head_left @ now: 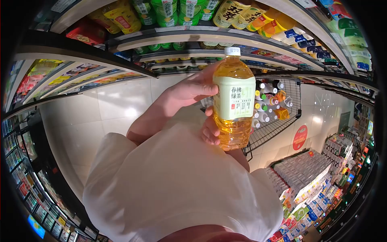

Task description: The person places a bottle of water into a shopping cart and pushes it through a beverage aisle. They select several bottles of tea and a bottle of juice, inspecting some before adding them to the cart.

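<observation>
Upright in front of my chest is a plastic bottle of tea (234, 101), amber liquid under a pale green label with a white cap. My left hand (197, 86) is closed on the bottle's upper left side, its thumb resting by the label edge. Lower down, fingers of my right hand (211, 129) curl round from behind the bottle, which hides most of that hand. Just behind and to the right, a wire shopping cart (298, 97) holds several bottles (266, 107) with white, green and yellow caps.
Shelves (193, 30) of drinks span the front, with green-labelled bottles (164, 12) and yellow ones (123, 18). Stacked packs (300, 167) stand at the lower right, near a red round floor sticker (300, 137). Dark-framed shelving (30, 161) runs along the left.
</observation>
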`<state>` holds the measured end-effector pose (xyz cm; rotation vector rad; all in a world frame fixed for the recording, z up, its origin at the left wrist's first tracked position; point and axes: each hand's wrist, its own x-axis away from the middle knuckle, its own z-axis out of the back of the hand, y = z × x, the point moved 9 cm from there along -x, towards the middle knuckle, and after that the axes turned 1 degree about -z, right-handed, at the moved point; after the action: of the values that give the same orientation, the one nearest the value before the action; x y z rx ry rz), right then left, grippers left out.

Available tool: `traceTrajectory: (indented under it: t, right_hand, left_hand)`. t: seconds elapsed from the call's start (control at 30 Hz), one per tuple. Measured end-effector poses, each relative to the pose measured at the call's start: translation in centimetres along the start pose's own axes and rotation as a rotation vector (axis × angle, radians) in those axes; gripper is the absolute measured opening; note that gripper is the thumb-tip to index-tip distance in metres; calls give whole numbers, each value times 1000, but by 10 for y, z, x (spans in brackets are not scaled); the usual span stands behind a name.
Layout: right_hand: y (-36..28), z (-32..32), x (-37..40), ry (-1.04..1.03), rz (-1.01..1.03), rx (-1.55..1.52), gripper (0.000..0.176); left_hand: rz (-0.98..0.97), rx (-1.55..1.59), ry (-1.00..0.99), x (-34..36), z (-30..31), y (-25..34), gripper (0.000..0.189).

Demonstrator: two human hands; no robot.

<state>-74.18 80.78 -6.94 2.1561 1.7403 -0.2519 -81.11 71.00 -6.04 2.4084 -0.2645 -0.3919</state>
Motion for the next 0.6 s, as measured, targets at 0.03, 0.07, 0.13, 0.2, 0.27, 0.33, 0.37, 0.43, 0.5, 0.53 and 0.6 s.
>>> traceTrajectory:
  t: [0.03, 0.07, 0.13, 0.2, 0.27, 0.33, 0.37, 0.43, 0.5, 0.53, 0.6]
  right_hand:
    - [1, 4, 4, 3, -9, 5, 133]
    - [1, 5, 6, 6, -17, 11, 134]
    - [-5, 22, 18, 242, 30, 99, 134]
    - [-14, 44, 37, 417, 119, 189, 129]
    - [-24, 53, 42, 522, 204, 276, 124]
    - [-41, 52, 45, 378, 229, 409, 118]
    - [-47, 56, 56, 570, 272, 453, 111]
    - [-58, 58, 73, 711, 384, 592, 102]
    - [-71, 39, 65, 622, 412, 862, 94]
    - [-73, 42, 70, 691, 430, 932, 91]
    - [-76, 49, 81, 778, 512, 872, 86]
  left_hand:
    - [18, 9, 9, 2, -3, 0, 104]
    - [46, 5, 17, 3, -3, -1, 105]
    - [116, -17, 33, 8, -3, -5, 105]
    - [199, -23, 73, 14, -4, -8, 105]
    - [245, -70, 121, 17, -2, -13, 99]
    - [145, -230, 194, 20, 21, -23, 86]
    - [113, -263, 219, 21, 29, -28, 80]
    - [68, -257, 272, 18, 34, -38, 70]
    - [129, -177, 315, 17, 40, -52, 75]
    - [174, -245, 305, 14, 36, -57, 73]
    - [249, -377, 278, 3, 28, -70, 69]
